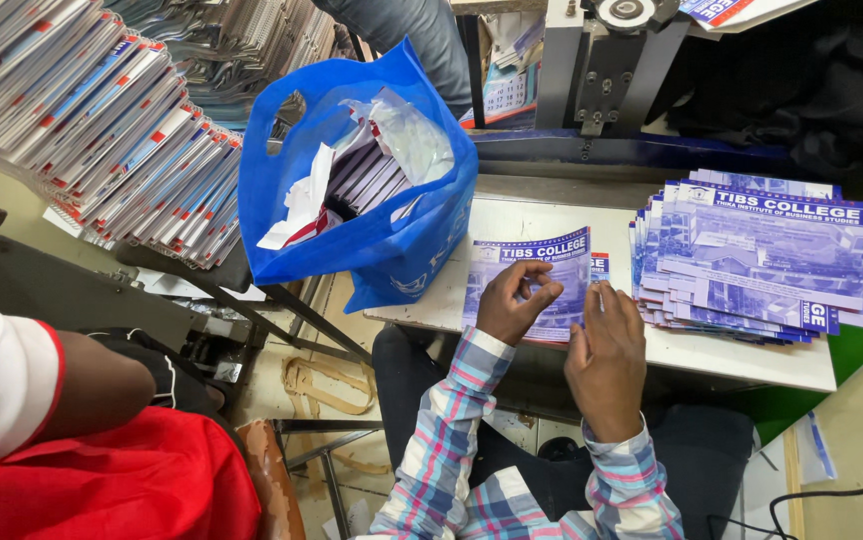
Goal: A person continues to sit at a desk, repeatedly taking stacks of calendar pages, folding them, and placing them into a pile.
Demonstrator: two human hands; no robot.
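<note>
Booklets are the things in hand here, and the order below goes from big to small. White table [732, 355] carries them, in front of a grey machine [607, 60]. At the far left, a long leaning row of notebooks [102, 120] fills the corner. Beside the table's left end stands a blue bag [402, 250], open, with white paper and more books inside. On the right part of the table lies a fanned stack [752, 255] of blue and white booklets. A person in red and white [62, 430] sits at the lower left, apart from the work.

One booklet [532, 275] lies flat on the table between bag and stack, near the front edge. Left hand [512, 300] rests on it, with its fingers [542, 290] bent and pinching the cover paper. Right hand [607, 355] lies beside, its fingers [602, 305] stretched out and pressing on the booklet's right edge, grasping nothing.
</note>
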